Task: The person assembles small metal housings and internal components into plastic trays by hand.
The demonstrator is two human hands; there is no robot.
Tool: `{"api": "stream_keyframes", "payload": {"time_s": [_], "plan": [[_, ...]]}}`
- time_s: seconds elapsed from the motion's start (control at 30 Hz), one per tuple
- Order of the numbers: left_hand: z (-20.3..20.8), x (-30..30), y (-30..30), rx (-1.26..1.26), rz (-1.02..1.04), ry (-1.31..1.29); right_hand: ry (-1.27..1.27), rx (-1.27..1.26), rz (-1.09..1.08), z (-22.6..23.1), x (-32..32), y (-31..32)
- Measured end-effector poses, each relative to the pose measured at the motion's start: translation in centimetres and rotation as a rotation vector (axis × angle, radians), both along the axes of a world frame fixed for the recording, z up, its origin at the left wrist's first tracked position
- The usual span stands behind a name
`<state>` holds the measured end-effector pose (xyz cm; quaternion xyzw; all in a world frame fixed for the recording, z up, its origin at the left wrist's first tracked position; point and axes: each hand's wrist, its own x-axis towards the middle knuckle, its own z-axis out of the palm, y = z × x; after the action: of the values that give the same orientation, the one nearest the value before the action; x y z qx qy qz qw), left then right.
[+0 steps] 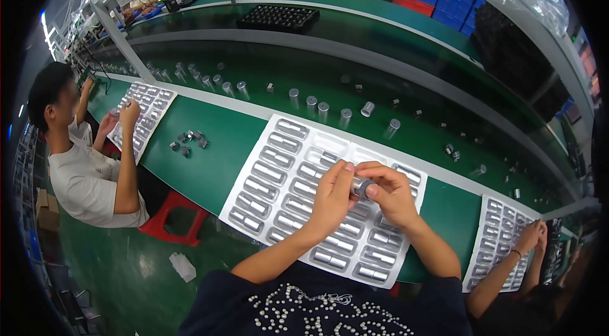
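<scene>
Between my two hands, above a white moulded tray (pixel 255 157), is a silver metal cylinder (pixel 362 187) with a darker round end facing right. My left hand (pixel 334 194) grips its left side, thumb and fingers pressed together. My right hand (pixel 392 193) pinches the round end with thumb and fingers. The tray under my hands holds several rows of silver cylindrical parts (pixel 258 187) lying in oblong pockets. Near its far edge one pocket (pixel 330 143) has no part in it. My hands and forearms hide some of the middle pockets.
Small dark metal pieces (pixel 190 139) lie on the green table left of the tray. Silver cylinders (pixel 346 115) stand on the conveyor belt (pixel 254 76) beyond. Co-workers sit left (pixel 95 165) and right (pixel 517 260) with similar trays. A red stool (pixel 174 219) stands at left.
</scene>
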<state>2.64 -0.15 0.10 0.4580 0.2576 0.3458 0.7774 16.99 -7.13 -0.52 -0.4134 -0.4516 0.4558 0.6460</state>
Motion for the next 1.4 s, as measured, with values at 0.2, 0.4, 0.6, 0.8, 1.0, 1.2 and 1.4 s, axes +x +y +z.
{"api": "stream_keyframes", "payload": {"time_s": [0.2,0.4,0.6,0.8,1.0,1.2,1.4], "plan": [[-0.9,0.6,-0.7,0.010,0.039,-0.018,0.080,0.008,0.031,-1.5,0.0,0.0],[-0.2,0.0,1.2,-0.199,-0.093,0.064,-0.478,0.140,-0.197,-0.5,0.7,0.3],[-1.1,-2.3,4.3,0.241,-0.158,0.261,-0.988,0.190,-0.477,2.2,4.5,1.4],[-2.1,-4.1,10.2,1.117,-0.184,0.712,-1.237,-0.509,-0.666,-2.9,17.0,2.8],[-4.5,-3.3,10.4,1.152,-0.162,0.828,-1.233,-0.601,-0.449,-1.5,17.5,5.4],[-4.3,-2.0,10.8,1.102,-0.205,0.815,-1.447,-0.017,-0.613,-5.4,25.7,10.6],[-4.5,-2.5,10.7,1.142,-0.115,0.655,-0.848,-0.515,-0.242,-4.9,25.3,11.4]]}}
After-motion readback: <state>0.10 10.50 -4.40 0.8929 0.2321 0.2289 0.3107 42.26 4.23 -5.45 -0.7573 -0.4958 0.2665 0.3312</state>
